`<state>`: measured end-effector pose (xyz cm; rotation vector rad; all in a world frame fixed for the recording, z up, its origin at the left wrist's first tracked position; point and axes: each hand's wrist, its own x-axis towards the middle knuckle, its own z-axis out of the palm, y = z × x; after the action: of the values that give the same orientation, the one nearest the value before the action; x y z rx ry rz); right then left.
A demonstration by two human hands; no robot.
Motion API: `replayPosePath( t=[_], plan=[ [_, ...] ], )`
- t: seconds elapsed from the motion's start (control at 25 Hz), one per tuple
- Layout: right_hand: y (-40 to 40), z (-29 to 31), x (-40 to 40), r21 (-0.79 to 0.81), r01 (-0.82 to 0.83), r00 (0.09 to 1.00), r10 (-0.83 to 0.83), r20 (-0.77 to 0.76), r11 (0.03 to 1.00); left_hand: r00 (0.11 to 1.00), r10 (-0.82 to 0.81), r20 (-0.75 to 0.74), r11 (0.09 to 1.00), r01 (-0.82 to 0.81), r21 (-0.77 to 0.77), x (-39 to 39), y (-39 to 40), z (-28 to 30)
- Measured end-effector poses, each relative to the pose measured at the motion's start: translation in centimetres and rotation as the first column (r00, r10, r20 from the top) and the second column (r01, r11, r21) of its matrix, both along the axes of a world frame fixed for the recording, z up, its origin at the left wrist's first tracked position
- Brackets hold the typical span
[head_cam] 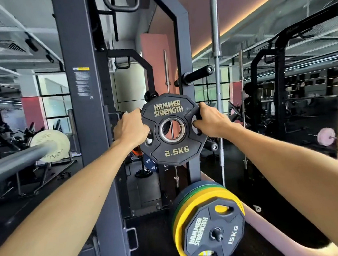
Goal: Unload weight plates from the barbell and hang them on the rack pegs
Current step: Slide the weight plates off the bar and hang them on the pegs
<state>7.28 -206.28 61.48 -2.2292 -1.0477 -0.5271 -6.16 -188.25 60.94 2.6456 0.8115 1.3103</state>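
Observation:
I hold a black 2.5 kg plate [174, 147] upright in front of me, at the centre of the view. My left hand [131, 128] grips its left edge and my right hand [210, 119] grips its right edge through a handle slot. The plate hangs in the air before the rack upright [185, 51]. An empty black peg [195, 75] sticks out from that upright, above and right of the plate. The barbell [13, 161] runs in from the left with a pale plate [52, 145] at its far end.
A lower peg carries a black 15 kg plate [214, 234] over yellow, green and blue plates. A steel bar [217, 62] stands vertically at the right. The front rack post [85, 114] stands left of the plate. A mirror wall [294, 96] fills the right side.

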Motion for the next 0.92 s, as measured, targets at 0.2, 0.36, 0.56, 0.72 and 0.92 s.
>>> replayPosePath(
  t=[0.2, 0.36, 0.56, 0.72, 0.92],
  plan=[
    [-1.7, 0.4, 6.7, -0.004, 0.019, 1.0, -0.019, 0.0, 1.0, 0.999, -0.028, -0.02, 0.999, 0.028, 0.035, 7.1, -1.5, 0.9],
    [-3.3, 0.7, 11.5, -0.003, 0.032, 0.999, -0.032, 0.008, 0.999, 0.999, -0.029, -0.013, 0.999, 0.03, 0.035, 12.2, -2.8, 1.1],
    [-5.7, 0.9, 18.6, 0.006, -0.06, 0.998, 0.06, -0.011, 0.998, 0.998, 0.033, -0.045, 0.999, -0.031, 0.045, 18.2, -5.9, 1.6],
    [-7.7, 2.3, 23.6, -0.018, -0.106, 0.994, 0.106, 0.013, 0.994, 0.993, 0.114, -0.033, 0.992, -0.112, 0.052, 22.1, -8.8, 2.5],
    [-8.8, 5.1, 26.7, 0.032, -0.205, 0.978, 0.203, 0.055, 0.978, 0.984, 0.179, -0.008, 0.981, -0.178, 0.072, 23.9, -10.8, 5.9]
  ],
)
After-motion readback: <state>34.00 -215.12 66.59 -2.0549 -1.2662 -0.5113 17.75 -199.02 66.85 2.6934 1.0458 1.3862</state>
